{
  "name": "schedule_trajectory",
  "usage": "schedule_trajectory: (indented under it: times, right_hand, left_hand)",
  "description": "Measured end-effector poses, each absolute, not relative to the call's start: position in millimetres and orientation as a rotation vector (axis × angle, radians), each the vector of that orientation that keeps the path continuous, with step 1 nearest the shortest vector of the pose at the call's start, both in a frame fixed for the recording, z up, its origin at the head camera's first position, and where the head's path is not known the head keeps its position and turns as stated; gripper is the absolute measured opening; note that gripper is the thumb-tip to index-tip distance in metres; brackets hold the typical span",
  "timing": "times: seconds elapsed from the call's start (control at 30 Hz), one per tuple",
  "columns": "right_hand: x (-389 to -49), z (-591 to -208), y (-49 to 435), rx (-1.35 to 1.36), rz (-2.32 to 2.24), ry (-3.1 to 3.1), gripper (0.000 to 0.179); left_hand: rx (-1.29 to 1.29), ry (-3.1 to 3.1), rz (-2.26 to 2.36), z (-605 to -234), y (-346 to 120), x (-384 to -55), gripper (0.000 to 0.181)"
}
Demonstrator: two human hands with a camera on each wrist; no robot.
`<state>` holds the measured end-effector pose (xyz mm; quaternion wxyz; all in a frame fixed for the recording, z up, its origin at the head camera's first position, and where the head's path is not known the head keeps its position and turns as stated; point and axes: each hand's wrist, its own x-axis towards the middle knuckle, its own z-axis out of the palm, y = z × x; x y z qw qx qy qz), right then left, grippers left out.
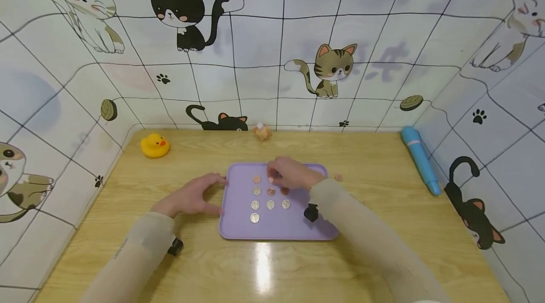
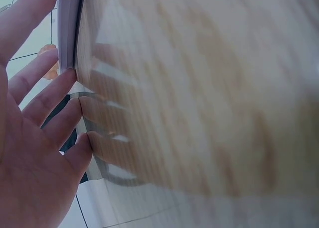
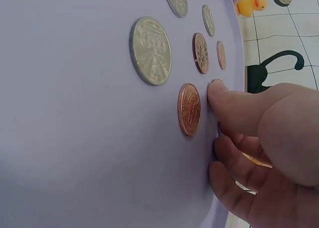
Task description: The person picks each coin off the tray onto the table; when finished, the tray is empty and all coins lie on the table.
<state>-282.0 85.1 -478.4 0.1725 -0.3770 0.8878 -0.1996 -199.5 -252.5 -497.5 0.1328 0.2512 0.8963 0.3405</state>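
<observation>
A lilac tray (image 1: 294, 227) lies on the wooden table with several copper and silver coins laid in rough rows and columns on it. My right hand (image 1: 291, 173) is over the tray's far part, its thumb and fingers closed about a small coin (image 1: 270, 180) at the tray surface. In the right wrist view only a thin rim of that coin shows by the thumb tip (image 3: 218, 88). Close by are a copper coin (image 3: 190, 109) and a larger silver coin (image 3: 151, 51). With fingers spread, my left hand (image 1: 193, 194) touches the tray's left edge.
A loose copper coin (image 1: 338, 177) lies on the table right of the tray. Farther back are a yellow rubber duck (image 1: 155, 146) and a small orange-brown figure (image 1: 262, 131). A blue stick-like object (image 1: 421, 161) lies along the right wall. Cat-patterned walls (image 1: 255, 81) enclose the table.
</observation>
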Motion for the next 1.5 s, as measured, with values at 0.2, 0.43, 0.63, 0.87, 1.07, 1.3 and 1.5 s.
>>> schedule_trajectory:
  times: [0.2,0.43,0.63,0.87,1.07,1.3,1.5]
  right_hand:
    - [-276.8,-481.0,86.2,-1.002,-0.721,2.452,0.009]
    - [-270.7,-480.5,88.3,-0.940,-0.879,2.372,0.009]
    - [-269.2,-482.0,92.1,-0.926,-0.961,2.362,0.006]
    - [-270.3,-480.5,102.8,-0.941,-1.029,2.371,0.004]
    - [-267.5,-474.5,118.9,-0.984,-1.011,2.464,0.006]
    - [-268.3,-472.5,143.3,-0.928,-1.041,2.509,0.009]
    - [-268.5,-469.7,170.6,-0.841,-1.085,2.516,0.014]
  left_hand:
    - [0.701,2.589,0.998,-499.9,-251.2,-196.9,0.077]
    - [0.717,2.588,0.997,-502.3,-251.1,-196.3,0.076]
    - [0.721,2.588,1.000,-502.6,-251.4,-195.8,0.075]
    - [0.723,2.611,0.989,-499.7,-251.0,-197.4,0.075]
    - [0.707,2.612,0.973,-497.2,-250.3,-196.9,0.075]
    - [0.708,2.615,0.963,-499.5,-251.3,-197.7,0.075]
    - [0.713,2.609,0.969,-500.1,-251.5,-197.9,0.074]
